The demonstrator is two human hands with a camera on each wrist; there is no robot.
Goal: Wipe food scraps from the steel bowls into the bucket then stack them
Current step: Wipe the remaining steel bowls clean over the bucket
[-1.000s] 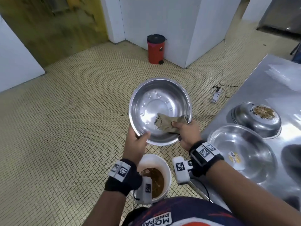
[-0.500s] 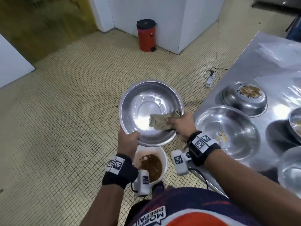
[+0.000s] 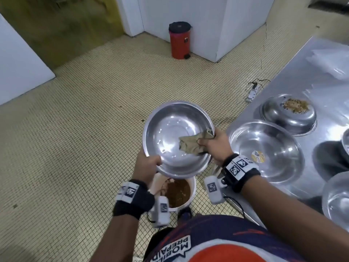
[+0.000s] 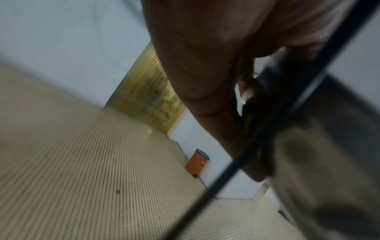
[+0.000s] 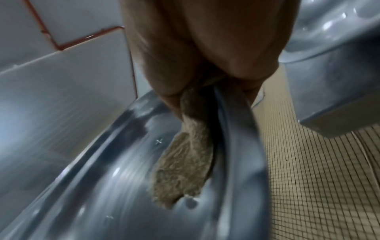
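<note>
A shiny steel bowl (image 3: 170, 137) is held tilted above a white bucket (image 3: 190, 200) of brown scraps on the floor. My left hand (image 3: 147, 165) grips its near-left rim, thumb inside. My right hand (image 3: 213, 146) pinches a tan cloth (image 3: 190, 144) against the bowl's right inner wall. The right wrist view shows the cloth (image 5: 185, 164) lying on the bowl's wall (image 5: 115, 186). The bowl's inside looks clean. In the left wrist view my left hand (image 4: 205, 81) is blurred against the bowl's dark underside (image 4: 329, 162).
A steel table (image 3: 302, 78) stands to my right. On it are an empty upright bowl (image 3: 264, 148) with a sticker, an upturned bowl (image 3: 287, 114) with food on its base, and more bowls at the right edge. A red bin (image 3: 179, 40) stands by the wall.
The cloth has slid from the bowl's lower middle to its right wall. The bowl has stayed over the bucket, and my head view has shifted.
</note>
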